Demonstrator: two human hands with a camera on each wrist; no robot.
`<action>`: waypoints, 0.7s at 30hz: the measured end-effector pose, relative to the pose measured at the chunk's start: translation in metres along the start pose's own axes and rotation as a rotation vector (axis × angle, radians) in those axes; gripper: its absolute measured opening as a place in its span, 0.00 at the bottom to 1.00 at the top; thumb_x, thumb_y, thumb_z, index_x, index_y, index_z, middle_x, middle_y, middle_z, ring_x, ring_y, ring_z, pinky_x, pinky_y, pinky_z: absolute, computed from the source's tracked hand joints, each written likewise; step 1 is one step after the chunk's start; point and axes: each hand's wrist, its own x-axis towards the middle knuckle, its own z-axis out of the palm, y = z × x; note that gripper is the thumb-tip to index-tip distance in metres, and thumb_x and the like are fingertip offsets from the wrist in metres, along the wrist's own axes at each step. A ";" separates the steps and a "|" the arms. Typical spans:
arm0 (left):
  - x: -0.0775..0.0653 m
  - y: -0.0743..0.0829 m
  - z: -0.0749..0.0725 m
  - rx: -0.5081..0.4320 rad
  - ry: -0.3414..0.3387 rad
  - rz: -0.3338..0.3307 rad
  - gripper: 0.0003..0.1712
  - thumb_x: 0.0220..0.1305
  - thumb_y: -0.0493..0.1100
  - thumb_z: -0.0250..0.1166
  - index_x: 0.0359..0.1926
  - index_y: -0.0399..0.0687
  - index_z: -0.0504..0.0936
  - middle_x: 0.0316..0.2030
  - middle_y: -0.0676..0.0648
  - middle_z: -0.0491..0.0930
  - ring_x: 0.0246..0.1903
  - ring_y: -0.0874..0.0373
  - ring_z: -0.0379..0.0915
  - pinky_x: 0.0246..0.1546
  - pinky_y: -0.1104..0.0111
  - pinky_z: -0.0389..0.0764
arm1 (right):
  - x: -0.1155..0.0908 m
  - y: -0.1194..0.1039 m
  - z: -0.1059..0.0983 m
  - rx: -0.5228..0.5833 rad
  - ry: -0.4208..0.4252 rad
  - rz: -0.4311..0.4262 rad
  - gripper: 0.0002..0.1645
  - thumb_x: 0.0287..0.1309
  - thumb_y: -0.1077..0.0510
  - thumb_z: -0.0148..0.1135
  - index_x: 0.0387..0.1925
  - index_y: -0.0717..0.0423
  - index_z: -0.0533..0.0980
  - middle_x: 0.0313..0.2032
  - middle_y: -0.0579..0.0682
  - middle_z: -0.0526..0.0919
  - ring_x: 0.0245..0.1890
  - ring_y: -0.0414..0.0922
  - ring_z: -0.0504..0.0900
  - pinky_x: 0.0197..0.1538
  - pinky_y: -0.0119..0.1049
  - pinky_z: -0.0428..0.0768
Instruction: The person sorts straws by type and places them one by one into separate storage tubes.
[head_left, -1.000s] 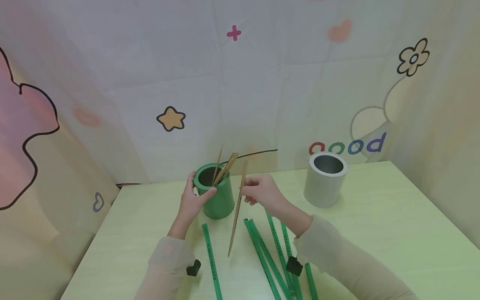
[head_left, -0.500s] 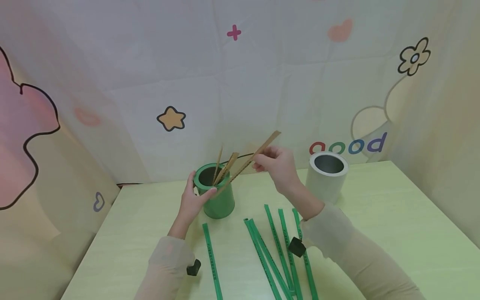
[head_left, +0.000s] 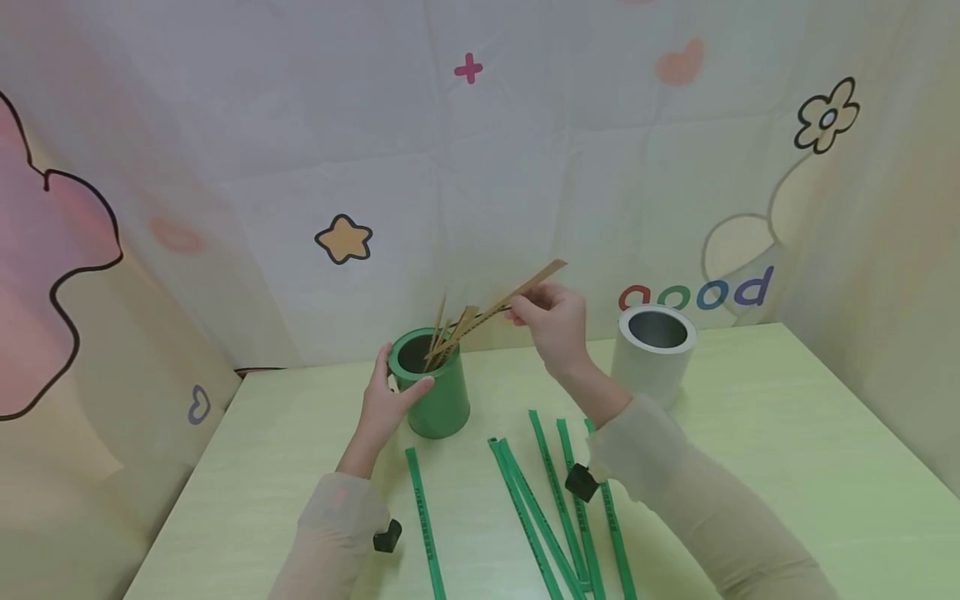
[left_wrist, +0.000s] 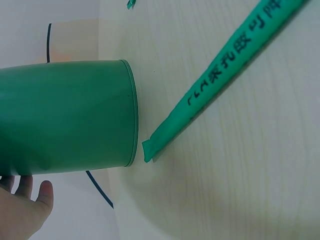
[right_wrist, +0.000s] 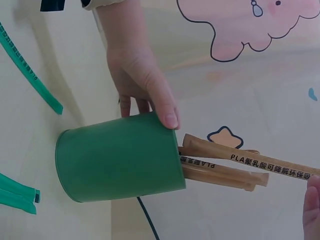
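My left hand (head_left: 386,404) grips the green can (head_left: 438,408) near its rim, thumb in front and fingers round the far left side. The can stands upright. Several brown paper-wrapped straws (right_wrist: 220,172) lean in it with their tops sticking out. My right hand (head_left: 555,325) pinches another brown paper-wrapped straw (right_wrist: 272,166), printed with black lettering, near its upper end. This straw slants down to the left, its lower end at the can's mouth. Whether that end is inside the rim, I cannot tell. In the left wrist view, some left-hand fingers (left_wrist: 25,190) show below the can.
A white can (head_left: 651,379) stands at the back right. Several green-wrapped straws (head_left: 521,508) lie on the pale wooden table (head_left: 787,467) in front of the right arm. One more green-wrapped straw (head_left: 424,517) lies before the green can. A printed cloth (head_left: 510,200) hangs behind.
My right hand has risen and moved right. Its straw has swung from nearly upright beside the green can to slanting, lower end over the mouth. The left hand has stayed put.
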 end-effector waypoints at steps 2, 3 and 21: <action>0.000 0.000 0.000 0.002 0.002 0.005 0.56 0.44 0.64 0.64 0.68 0.61 0.40 0.67 0.48 0.48 0.67 0.51 0.41 0.62 0.47 0.50 | 0.002 0.004 0.003 -0.028 -0.003 -0.003 0.07 0.48 0.68 0.55 0.27 0.73 0.75 0.17 0.43 0.77 0.19 0.39 0.78 0.28 0.26 0.78; 0.000 -0.001 0.000 0.002 0.002 0.009 0.56 0.44 0.64 0.64 0.68 0.61 0.40 0.67 0.48 0.48 0.67 0.51 0.41 0.62 0.47 0.50 | 0.003 0.007 0.004 -0.043 -0.008 -0.002 0.07 0.48 0.68 0.55 0.27 0.73 0.75 0.17 0.43 0.77 0.19 0.38 0.78 0.28 0.26 0.78; 0.002 -0.004 0.001 -0.003 0.010 0.006 0.57 0.43 0.65 0.64 0.68 0.61 0.41 0.67 0.48 0.49 0.67 0.51 0.41 0.62 0.47 0.50 | -0.002 0.048 0.044 -0.309 -0.144 0.073 0.07 0.51 0.63 0.57 0.30 0.64 0.78 0.25 0.58 0.81 0.22 0.39 0.76 0.27 0.27 0.76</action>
